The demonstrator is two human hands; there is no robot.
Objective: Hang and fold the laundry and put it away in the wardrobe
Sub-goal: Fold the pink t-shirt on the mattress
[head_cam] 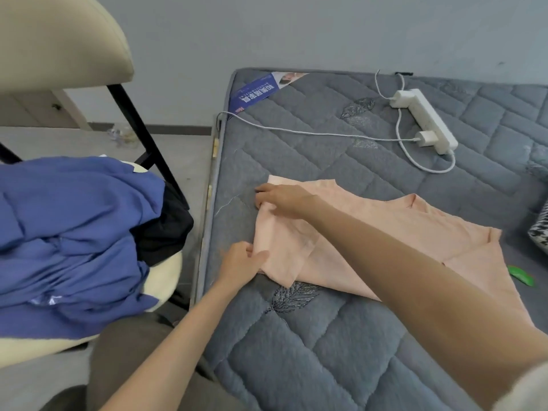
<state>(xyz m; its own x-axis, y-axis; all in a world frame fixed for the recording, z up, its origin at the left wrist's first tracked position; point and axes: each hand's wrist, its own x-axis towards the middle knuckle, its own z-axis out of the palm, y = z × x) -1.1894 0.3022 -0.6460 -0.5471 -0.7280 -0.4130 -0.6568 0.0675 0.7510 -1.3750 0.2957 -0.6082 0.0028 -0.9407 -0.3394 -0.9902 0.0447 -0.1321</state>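
A peach T-shirt [385, 232] lies flat on the grey quilted mattress [311, 336], its left side folded over toward the middle. My left hand [241, 262] pinches the near corner of that folded flap, thumb on top. My right hand [281, 200] reaches across and grips the far end of the same fold near the mattress's left edge. A heap of blue laundry [68, 238] with a black garment [166, 232] sits on a cream chair seat to the left.
A white power strip [424, 123] with a plugged charger and cables lies on the far part of the mattress. A green object [520, 275] and a black-and-white patterned item [541, 232] sit at the right. The chair's black legs [142, 134] stand beside the bed.
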